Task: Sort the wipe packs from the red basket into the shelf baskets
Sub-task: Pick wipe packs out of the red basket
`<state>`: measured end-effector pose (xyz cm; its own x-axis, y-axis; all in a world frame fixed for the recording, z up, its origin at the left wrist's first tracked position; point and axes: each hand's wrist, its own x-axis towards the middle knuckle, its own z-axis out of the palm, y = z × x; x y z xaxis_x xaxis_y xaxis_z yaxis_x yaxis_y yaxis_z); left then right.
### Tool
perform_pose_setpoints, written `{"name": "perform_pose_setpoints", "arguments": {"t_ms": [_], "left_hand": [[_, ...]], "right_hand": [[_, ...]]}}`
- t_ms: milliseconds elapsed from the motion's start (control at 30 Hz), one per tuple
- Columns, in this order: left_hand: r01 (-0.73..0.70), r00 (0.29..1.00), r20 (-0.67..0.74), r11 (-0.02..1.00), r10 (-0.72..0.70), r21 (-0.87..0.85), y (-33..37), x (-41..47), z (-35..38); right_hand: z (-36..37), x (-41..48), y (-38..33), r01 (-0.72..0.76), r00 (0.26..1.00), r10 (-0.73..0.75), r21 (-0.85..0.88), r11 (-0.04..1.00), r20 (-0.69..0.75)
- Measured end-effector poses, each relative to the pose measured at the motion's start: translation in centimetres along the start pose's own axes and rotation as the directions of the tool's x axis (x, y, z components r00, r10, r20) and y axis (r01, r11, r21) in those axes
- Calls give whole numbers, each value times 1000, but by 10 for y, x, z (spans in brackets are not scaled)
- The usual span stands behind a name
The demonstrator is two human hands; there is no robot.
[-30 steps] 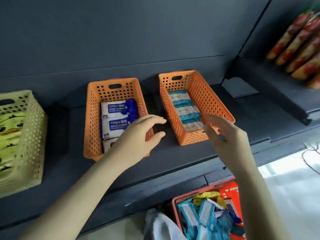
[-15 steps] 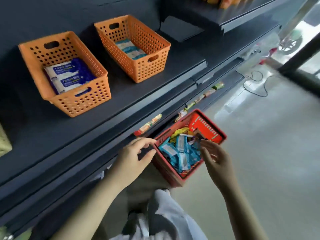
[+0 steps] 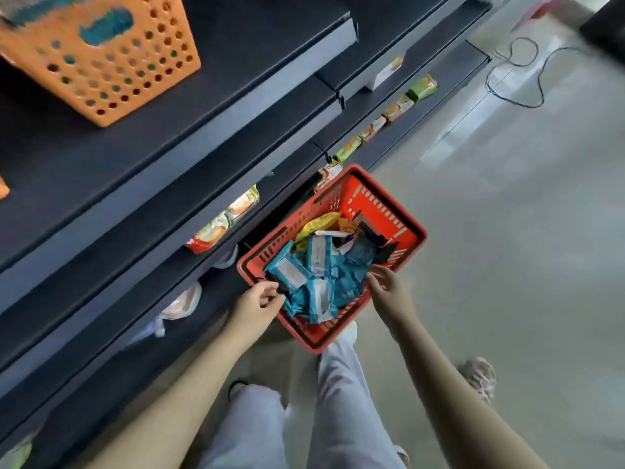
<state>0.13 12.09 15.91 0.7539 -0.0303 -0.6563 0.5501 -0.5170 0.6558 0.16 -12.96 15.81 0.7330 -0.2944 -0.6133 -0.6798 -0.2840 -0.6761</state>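
The red basket [image 3: 382, 204] stands on the floor against the dark shelving. Several blue wipe packs [image 3: 318, 275] lie heaped in it, with yellow and dark packets behind them. My left hand [image 3: 257, 301] is at the basket's near-left rim, thumb and fingers pinching the corner of a blue wipe pack. Over the near-right rim, my right hand [image 3: 385, 286] reaches in with straight fingers whose tips touch the heap. One orange shelf basket [image 3: 101, 79] shows at the top left, blurred, with something blue inside.
Snack packets [image 3: 223, 221] line the lower shelf edges beside the red basket. A black cable [image 3: 514, 72] loops on the grey floor at the top right. My legs and shoes are directly below the basket.
My view has swung down from the shelf baskets to the red basket. Both hands have dropped from the shelf to the basket's rim, and the left has closed on a pack.
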Motion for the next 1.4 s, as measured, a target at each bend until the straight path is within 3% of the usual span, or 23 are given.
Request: {"name": "perform_pose_setpoints", "arguments": {"t_ms": [133, 467, 667, 800, 1000, 1167, 1300, 1400], "left_hand": [[135, 990, -33, 989, -137, -60, -10, 79, 41], [246, 969, 13, 968, -246, 44, -29, 247, 107], [300, 954, -12, 948, -301, 106, -40, 276, 122], [296, 954, -89, 945, -286, 141, -41, 273, 133], [278, 938, -171, 949, -302, -149, -29, 246, 133], [144, 950, -211, 920, -232, -365, 11, 200, 112], [95, 958, -138, 733, -251, -674, 89, 133, 78], [41, 965, -145, 672, -218, -739, 147, 62, 41]], "right_hand": [[7, 80, 15, -54, 996, 53, 6, 999, 77], [66, 248, 53, -231, 972, 227, 93, 968, 54], [94, 285, 63, -330, 943, 332, 120, 936, 6], [103, 293, 67, -396, 907, 421, 287, 872, -27], [80, 274, 44, -349, 890, 455, 625, 698, -11], [20, 214, -14, -301, 935, 325, 808, 506, 145], [-29, 142, -79, -282, 959, 145, 811, 512, 242], [-58, 77, -134, -210, 968, -4, 812, 544, 253]]}}
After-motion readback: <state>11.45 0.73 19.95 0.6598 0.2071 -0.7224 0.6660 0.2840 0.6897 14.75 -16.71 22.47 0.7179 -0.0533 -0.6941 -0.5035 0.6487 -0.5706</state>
